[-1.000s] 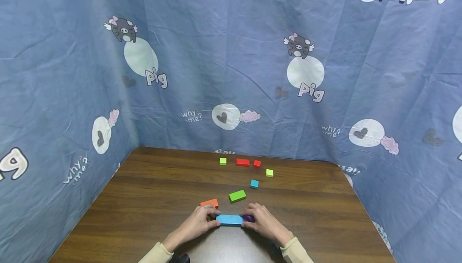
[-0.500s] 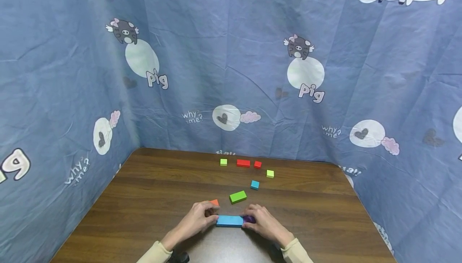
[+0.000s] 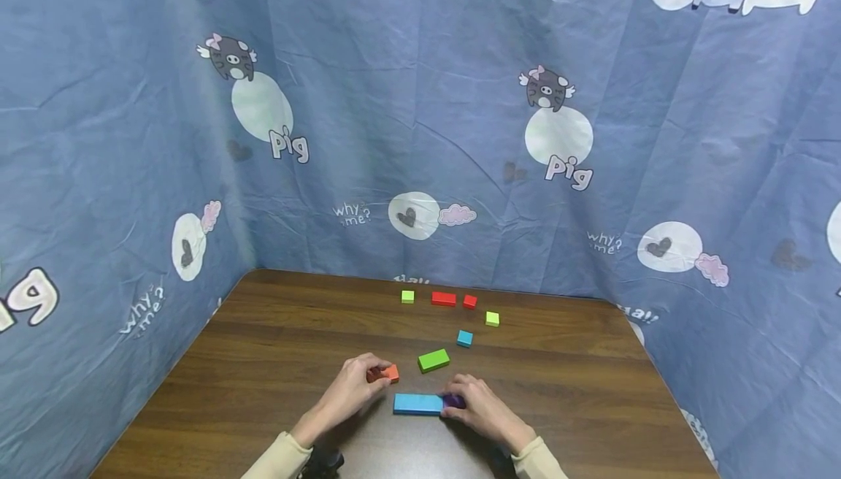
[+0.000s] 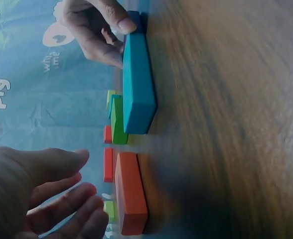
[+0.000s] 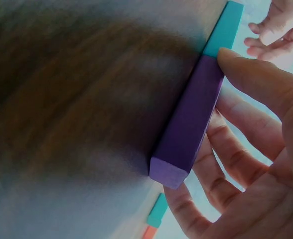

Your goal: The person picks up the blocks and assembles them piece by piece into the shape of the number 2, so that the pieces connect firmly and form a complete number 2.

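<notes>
A long blue block (image 3: 417, 404) lies on the table, end to end with a purple block (image 5: 191, 114). My right hand (image 3: 482, 407) pinches the purple block close to where the two meet, thumb on the near side and fingers on the far side. Past the blue block's left end, my left hand (image 3: 350, 389) hovers over an orange block (image 4: 130, 191), partly hiding it in the head view. In the left wrist view, the fingers of that hand are spread loosely beside the orange block, with a gap between.
A green block (image 3: 434, 361) lies beyond the blue one. Farther back are a small blue cube (image 3: 465, 339), two lime cubes (image 3: 492, 319), a red block (image 3: 443, 299) and a red cube (image 3: 470, 302). A patterned blue curtain (image 3: 414, 136) hangs behind the wooden table (image 3: 565, 362).
My left hand has let go of the blue block's left end and moved away to the orange block. The right hand has stayed at the purple block.
</notes>
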A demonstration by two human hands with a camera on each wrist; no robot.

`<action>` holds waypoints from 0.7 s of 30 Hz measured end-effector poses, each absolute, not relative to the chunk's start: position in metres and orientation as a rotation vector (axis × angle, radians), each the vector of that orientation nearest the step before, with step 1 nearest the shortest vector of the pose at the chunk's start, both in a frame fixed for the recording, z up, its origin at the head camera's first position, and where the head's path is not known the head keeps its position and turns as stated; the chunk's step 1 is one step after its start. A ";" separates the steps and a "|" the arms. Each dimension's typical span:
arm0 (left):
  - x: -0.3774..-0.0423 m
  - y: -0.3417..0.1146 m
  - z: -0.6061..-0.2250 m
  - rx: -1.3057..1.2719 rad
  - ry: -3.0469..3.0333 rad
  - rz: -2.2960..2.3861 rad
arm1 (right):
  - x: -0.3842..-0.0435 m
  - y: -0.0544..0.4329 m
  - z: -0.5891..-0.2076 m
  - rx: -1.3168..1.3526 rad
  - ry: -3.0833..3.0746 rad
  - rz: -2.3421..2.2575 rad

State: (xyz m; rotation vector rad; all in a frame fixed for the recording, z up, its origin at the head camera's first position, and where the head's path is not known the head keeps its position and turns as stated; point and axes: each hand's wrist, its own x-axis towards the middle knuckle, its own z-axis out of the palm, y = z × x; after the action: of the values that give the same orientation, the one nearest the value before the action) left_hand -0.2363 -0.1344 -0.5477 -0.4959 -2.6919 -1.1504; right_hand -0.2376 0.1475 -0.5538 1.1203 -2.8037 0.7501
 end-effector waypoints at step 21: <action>-0.248 -0.141 -0.554 -0.347 -2.789 -0.868 | -0.238 0.147 -0.554 1.129 -2.819 0.811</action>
State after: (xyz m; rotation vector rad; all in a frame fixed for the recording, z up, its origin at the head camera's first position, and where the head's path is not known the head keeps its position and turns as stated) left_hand -0.2480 -0.1409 -0.5539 -0.3468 -2.7892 -0.8678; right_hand -0.2382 0.1471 -0.5535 1.1286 -2.8186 0.8110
